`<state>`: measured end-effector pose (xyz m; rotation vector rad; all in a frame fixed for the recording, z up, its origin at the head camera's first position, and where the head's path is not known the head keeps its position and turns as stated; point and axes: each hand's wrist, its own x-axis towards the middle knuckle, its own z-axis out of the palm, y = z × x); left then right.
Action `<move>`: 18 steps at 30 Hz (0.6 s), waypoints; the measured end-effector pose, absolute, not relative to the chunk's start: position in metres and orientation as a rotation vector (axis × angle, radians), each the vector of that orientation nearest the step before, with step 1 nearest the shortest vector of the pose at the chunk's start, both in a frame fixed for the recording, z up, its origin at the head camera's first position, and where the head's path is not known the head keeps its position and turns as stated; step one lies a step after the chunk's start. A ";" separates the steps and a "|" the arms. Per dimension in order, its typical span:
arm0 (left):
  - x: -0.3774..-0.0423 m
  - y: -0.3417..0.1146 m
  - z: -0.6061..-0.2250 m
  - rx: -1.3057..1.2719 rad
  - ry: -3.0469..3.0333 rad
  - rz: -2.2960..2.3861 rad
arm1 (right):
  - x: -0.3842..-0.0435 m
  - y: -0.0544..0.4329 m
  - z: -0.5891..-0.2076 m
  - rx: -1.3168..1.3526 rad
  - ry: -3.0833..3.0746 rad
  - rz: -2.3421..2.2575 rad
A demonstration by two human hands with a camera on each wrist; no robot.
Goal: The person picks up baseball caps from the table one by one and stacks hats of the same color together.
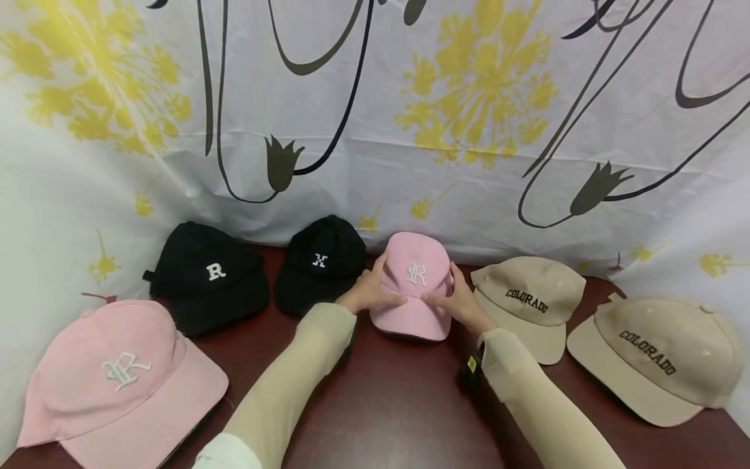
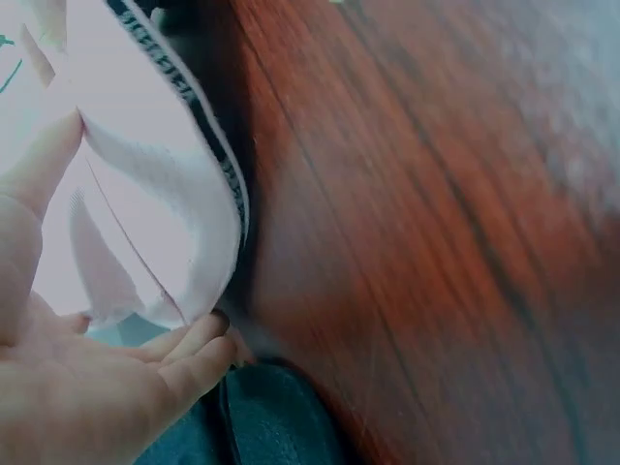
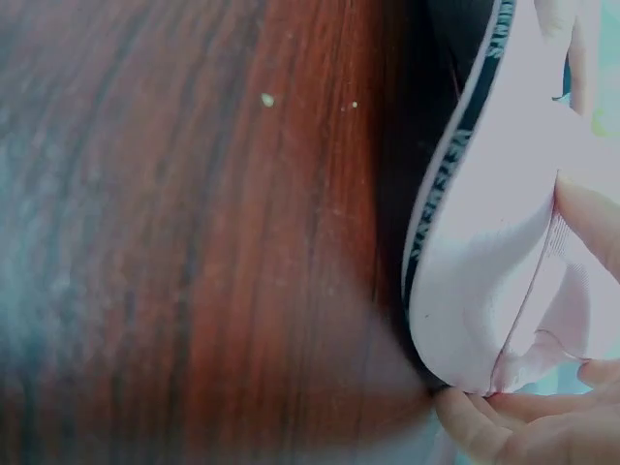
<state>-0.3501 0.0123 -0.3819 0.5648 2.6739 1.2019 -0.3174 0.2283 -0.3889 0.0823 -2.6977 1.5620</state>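
Note:
A pink baseball cap with a white letter on its front stands at the back middle of the table, brim toward me. My left hand grips its left side, thumb on the front where crown meets brim. On the other side my right hand holds it the same way. In the left wrist view the thumb presses the pink cloth and the fingers curl by its edge. The right wrist view has the brim with a black lettered band along its edge, fingertips touching its side.
Black caps stand left of the held cap. A larger pink cap is at the front left. Beige COLORADO caps sit on the right. Behind the dark red-brown table hangs a patterned white cloth.

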 end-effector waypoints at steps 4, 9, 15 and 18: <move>-0.346 0.016 -0.386 0.527 2.691 1.259 | -0.313 0.229 -0.391 0.079 -2.679 1.537; -0.341 0.019 -0.383 0.427 2.741 1.269 | -0.309 0.231 -0.392 0.111 -2.653 1.553; -0.337 0.020 -0.371 0.377 2.795 1.235 | -0.309 0.232 -0.386 0.164 -2.607 1.524; -0.336 0.020 -0.368 0.383 2.797 1.244 | -0.306 0.232 -0.380 0.172 -2.611 1.498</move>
